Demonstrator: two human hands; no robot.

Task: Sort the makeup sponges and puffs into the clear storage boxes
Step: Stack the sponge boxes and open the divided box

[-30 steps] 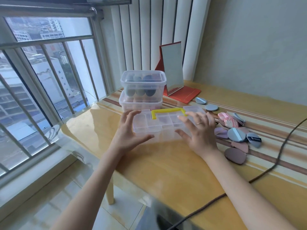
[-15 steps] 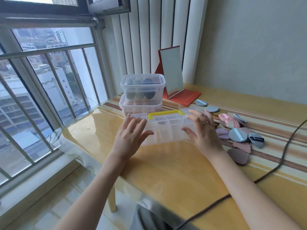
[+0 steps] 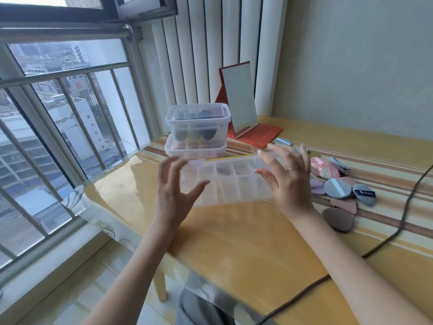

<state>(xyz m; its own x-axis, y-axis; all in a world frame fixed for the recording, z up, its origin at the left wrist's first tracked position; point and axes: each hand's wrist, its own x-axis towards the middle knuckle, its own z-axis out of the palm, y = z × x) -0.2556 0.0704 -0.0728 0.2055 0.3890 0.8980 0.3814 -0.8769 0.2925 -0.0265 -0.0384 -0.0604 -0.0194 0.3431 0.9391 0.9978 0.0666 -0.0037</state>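
A clear compartment box (image 3: 234,184) with a yellow handle is tilted up off the yellow table (image 3: 234,249), its dividers facing me. My right hand (image 3: 289,181) grips its right end, thumb in front and fingers over the top. My left hand (image 3: 174,191) presses against its left end with spread, fairly straight fingers. Loose puffs lie to the right: a blue round puff (image 3: 337,188), a dark brown puff (image 3: 338,219), a pink puff (image 3: 344,205) and a pink marbled one (image 3: 321,167). Behind the box, a clear lidded box (image 3: 196,123) holding dark sponges is stacked on another clear box (image 3: 194,148).
A red folding mirror (image 3: 239,102) stands at the back by the blinds. A dark cable (image 3: 398,231) runs across the table's right side. The window railing (image 3: 70,118) borders the table's left edge. Two blue puffs (image 3: 283,141) lie near the mirror base.
The compartment box has been raised and tilted towards me between both hands. My left fingers have spread and straightened at its left end.
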